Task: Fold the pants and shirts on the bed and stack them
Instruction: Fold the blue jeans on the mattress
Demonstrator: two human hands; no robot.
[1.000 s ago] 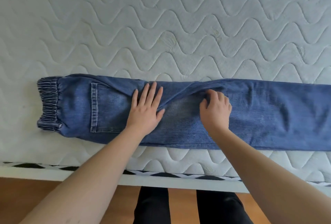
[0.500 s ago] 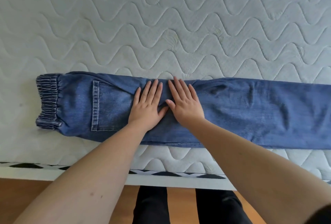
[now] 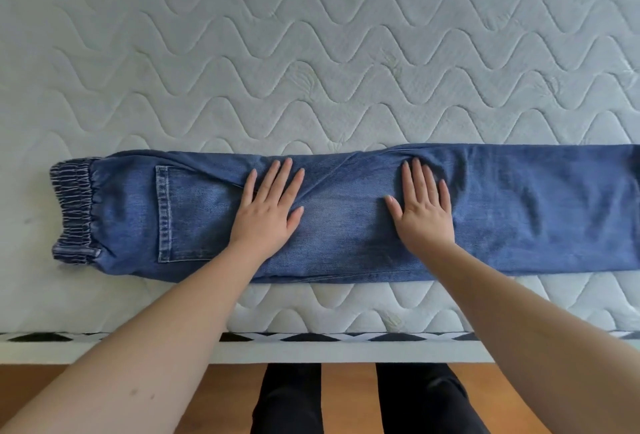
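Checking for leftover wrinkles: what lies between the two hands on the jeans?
In the head view, only denim: between the left hand and the right hand the jeans show a diagonal crease, and nothing else lies there.

Bedroom — quilted mattress (image 3: 311, 52), wooden floor (image 3: 34, 385)

Both bare forearms reach fwd from the bottom corners, palms down. L hand (image 3: 268, 211) lies flat, fingers straight and slightly fanned, thumb out to the right. R hand (image 3: 423, 210) lies flat too, fingers together, thumb out left. The hands sit well apart, roughly level.
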